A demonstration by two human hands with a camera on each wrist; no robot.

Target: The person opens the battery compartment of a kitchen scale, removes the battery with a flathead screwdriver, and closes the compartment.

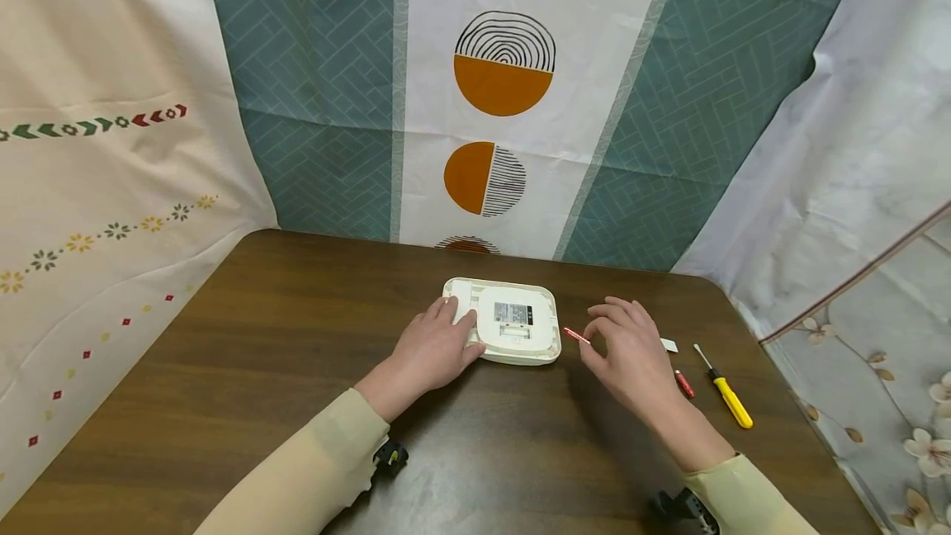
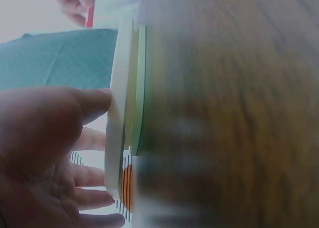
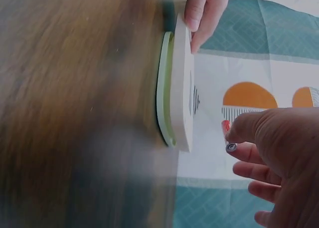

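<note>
A flat white device with rounded corners (image 1: 550, 304) lies on the table, its underside with a printed label and a small recess facing up. My left hand (image 1: 434, 345) rests over its left end, fingers extended and thumb at the near edge; in the left wrist view the thumb of the left hand (image 2: 55, 148) touches the white casing. To the right of the device, my right hand (image 1: 620, 349) pinches a slim red battery (image 1: 575, 336) between thumb and index finger. The right wrist view shows the metal end of that battery (image 3: 231, 147) below the fingertips.
A second red battery (image 1: 684, 384) lies beside my right wrist, with a small white piece (image 1: 669, 345) partly hidden behind the hand. Further right is a screwdriver with a yellow handle (image 1: 734, 403). Hanging fabric (image 1: 327, 106) borders the back of the brown table (image 1: 297, 370).
</note>
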